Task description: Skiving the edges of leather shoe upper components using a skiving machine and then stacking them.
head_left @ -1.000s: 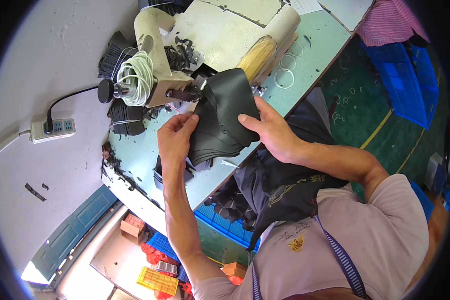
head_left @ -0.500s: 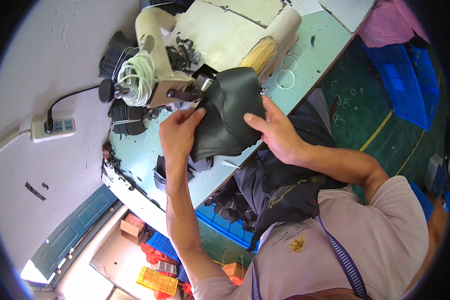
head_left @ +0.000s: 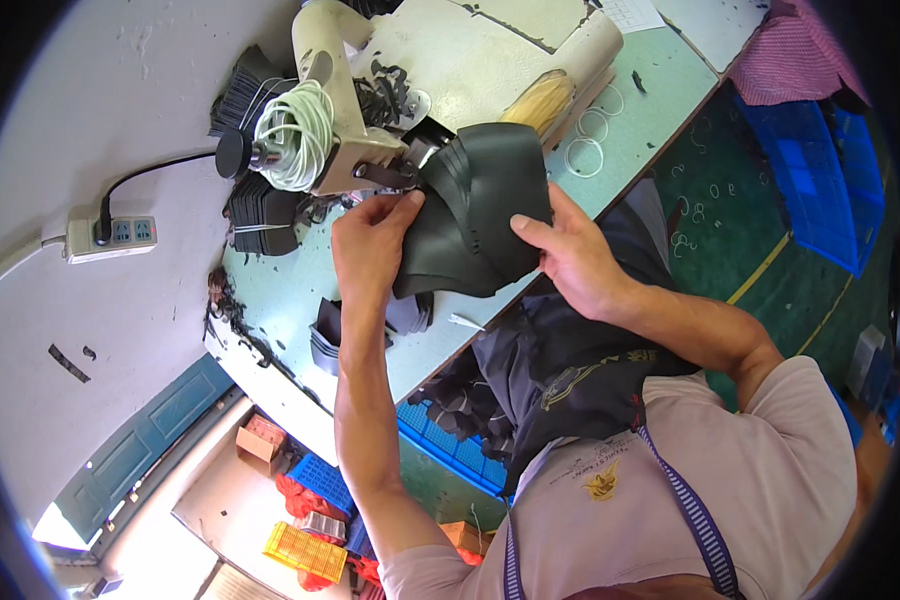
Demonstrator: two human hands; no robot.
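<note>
A floppy stack of black leather-like pieces (head_left: 505, 205) is spread between my hands, its layered edges fanned out along the left side. At its left edge my left hand (head_left: 368, 250) pinches it between thumb and fingers, close to the working end of a beige bench machine (head_left: 360, 160). My right hand (head_left: 582, 265) grips the right edge, thumb on top and fingers underneath. The upper left part of the stack lies against the machine's working end, which it partly hides. Beneath the stack, smaller dark pieces (head_left: 410, 314) rest on the pale green table (head_left: 260, 290).
Tied black bundles (head_left: 260, 215) stand beside the wall. Pale cord (head_left: 295, 135) is coiled on the machine. White rings (head_left: 583, 157) and black scraps lie on the table. A power strip (head_left: 120, 238) is on the wall; blue crates (head_left: 810, 170) stand on the green floor.
The view has shifted slightly. My left hand and the stack are a little closer to the machine's working end, and more layered edges show. Both hands keep their hold.
</note>
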